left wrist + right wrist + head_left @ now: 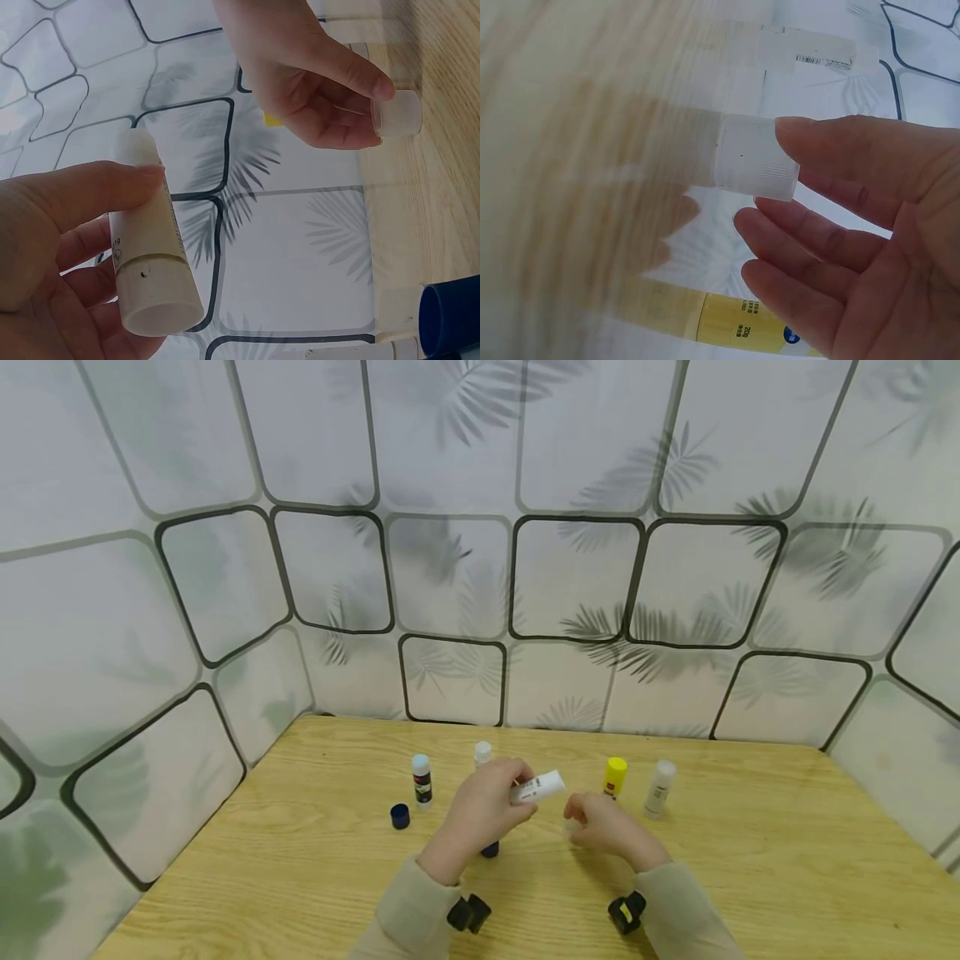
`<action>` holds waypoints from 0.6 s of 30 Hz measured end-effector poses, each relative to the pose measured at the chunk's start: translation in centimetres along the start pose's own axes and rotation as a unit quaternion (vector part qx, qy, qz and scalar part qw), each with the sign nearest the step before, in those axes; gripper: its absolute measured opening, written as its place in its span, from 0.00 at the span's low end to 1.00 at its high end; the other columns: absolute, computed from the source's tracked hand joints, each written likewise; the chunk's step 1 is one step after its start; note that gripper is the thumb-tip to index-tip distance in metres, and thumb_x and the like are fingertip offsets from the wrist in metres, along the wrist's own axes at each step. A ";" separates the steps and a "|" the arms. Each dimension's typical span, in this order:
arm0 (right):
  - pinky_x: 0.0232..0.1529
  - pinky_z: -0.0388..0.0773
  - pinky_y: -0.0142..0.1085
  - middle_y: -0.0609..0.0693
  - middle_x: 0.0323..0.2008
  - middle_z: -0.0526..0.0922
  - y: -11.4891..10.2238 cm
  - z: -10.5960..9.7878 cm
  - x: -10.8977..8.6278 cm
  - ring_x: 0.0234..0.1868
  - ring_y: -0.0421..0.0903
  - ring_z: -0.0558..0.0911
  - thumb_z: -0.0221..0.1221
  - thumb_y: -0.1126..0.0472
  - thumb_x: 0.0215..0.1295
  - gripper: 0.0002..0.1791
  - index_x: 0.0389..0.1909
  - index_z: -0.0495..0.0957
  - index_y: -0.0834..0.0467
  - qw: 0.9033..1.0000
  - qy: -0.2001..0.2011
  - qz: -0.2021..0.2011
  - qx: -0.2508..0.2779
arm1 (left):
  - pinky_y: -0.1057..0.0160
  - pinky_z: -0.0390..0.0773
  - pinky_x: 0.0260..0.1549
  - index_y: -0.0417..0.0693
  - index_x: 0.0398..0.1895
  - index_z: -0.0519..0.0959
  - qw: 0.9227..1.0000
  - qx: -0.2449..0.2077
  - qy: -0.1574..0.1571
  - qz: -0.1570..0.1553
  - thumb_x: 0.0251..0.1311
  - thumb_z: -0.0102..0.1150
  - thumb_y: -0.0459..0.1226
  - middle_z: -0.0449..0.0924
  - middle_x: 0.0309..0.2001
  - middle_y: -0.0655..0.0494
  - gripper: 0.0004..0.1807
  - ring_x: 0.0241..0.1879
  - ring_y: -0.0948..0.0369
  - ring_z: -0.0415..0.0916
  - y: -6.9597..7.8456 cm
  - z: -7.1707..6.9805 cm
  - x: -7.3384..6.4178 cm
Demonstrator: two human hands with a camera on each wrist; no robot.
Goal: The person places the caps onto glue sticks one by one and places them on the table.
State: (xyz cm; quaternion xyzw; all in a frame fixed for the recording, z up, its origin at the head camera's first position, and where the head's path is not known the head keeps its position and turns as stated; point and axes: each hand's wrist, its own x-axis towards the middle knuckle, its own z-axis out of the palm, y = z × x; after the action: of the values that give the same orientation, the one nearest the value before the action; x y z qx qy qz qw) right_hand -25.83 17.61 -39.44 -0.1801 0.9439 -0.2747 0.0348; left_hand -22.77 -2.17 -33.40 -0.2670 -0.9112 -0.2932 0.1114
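Left hand (486, 795) grips a white glue stick (538, 787) between the thumb and curled fingers, holding it tilted above the table with one end directed right. Right hand (607, 828) pinches a translucent white cap (756, 157) between thumb and fingers at the tabletop, to the right of the glue stick and apart from it. Whether the cap touches the surface cannot be determined.

Beyond the right hand stands a yellow glue stick (615, 770), its lower part hidden by that hand. To its right stands a white-labelled stick (658, 792). A white-topped stick (483, 751) is partly hidden behind the left hand. To the left stands a dark-labelled stick (422, 783) with a pale blue top; a dark blue cap (400, 816) rests just beside it, on the near left side. A second dark blue piece (490, 850) is partly covered by the left hand. All are on a wood-grain table (300, 877).
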 end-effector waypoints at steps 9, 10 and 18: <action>0.31 0.70 0.41 0.48 0.26 0.73 -0.1 -0.1 -0.1 0.28 0.44 0.70 0.58 0.74 0.44 0.11 0.31 0.74 0.62 1.000 -0.012 -0.011 -0.001 | 0.68 0.71 0.27 0.49 0.33 0.76 1.000 0.003 0.002 0.005 0.46 0.65 0.37 0.75 0.33 0.59 0.11 0.29 0.66 0.71 0.0 0.0 -0.1; 0.30 0.70 0.40 0.49 0.26 0.73 -0.1 -0.1 -0.1 0.28 0.44 0.70 0.58 0.74 0.44 0.11 0.31 0.74 0.63 1.000 -0.009 -0.017 -0.002 | 0.68 0.71 0.27 0.49 0.33 0.76 1.000 0.003 0.002 0.005 0.46 0.65 0.37 0.75 0.33 0.59 0.11 0.29 0.66 0.71 0.0 0.0 -0.1; 0.26 0.66 0.36 0.48 0.23 0.70 -0.6 -1.1 -0.5 0.24 0.43 0.67 0.58 0.72 0.42 0.11 0.31 0.73 0.64 0.997 0.048 -0.053 -0.007 | 0.68 0.71 0.27 0.49 0.34 0.75 1.000 0.001 0.001 0.006 0.47 0.65 0.37 0.74 0.33 0.59 0.11 0.29 0.66 0.71 0.1 0.0 -0.1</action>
State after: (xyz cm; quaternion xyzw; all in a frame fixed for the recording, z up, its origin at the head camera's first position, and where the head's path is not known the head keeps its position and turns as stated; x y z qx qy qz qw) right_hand -25.38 17.91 -38.22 -0.2169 0.9355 -0.2775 -0.0267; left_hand -22.58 -2.17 -33.36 -0.2723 -0.9099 -0.2913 0.1144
